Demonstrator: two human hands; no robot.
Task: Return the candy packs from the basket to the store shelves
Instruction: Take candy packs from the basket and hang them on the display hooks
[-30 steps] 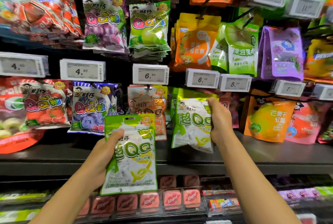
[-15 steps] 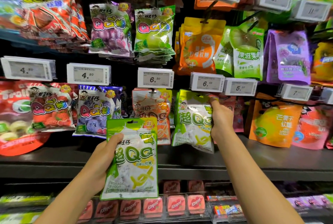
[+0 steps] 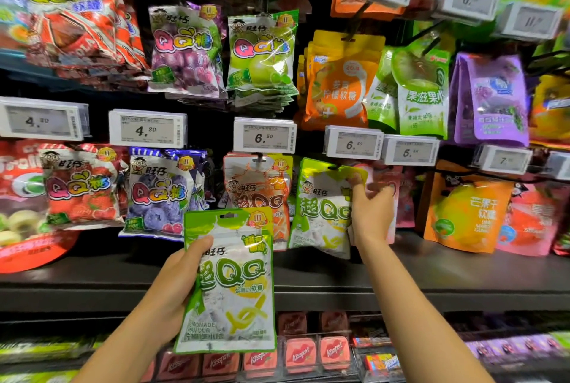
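Observation:
My left hand (image 3: 175,287) grips a green-and-white lemonade candy pack (image 3: 231,284) by its left edge, holding it upright in front of the lower shelf. My right hand (image 3: 370,213) holds the right edge of a second, identical green-and-white pack (image 3: 320,210), raised to the hanging row just under the 6.50 price tag (image 3: 353,145). That pack's top sits at the peg; I cannot see whether its hole is on the hook. An orange pack (image 3: 257,191) of the same brand hangs to its left.
Hanging packs fill the rows: strawberry (image 3: 80,185) and blueberry (image 3: 157,191) at left, mango (image 3: 462,206) at right, grape (image 3: 185,49) and green apple (image 3: 262,52) above. A dark shelf ledge (image 3: 92,277) runs below. Small pink tins (image 3: 299,351) line the bottom shelf.
My right hand has pushed its pack up and closer to the peg under the price tag. The left hand with its pack has stayed about where it was. The view has shifted slightly closer.

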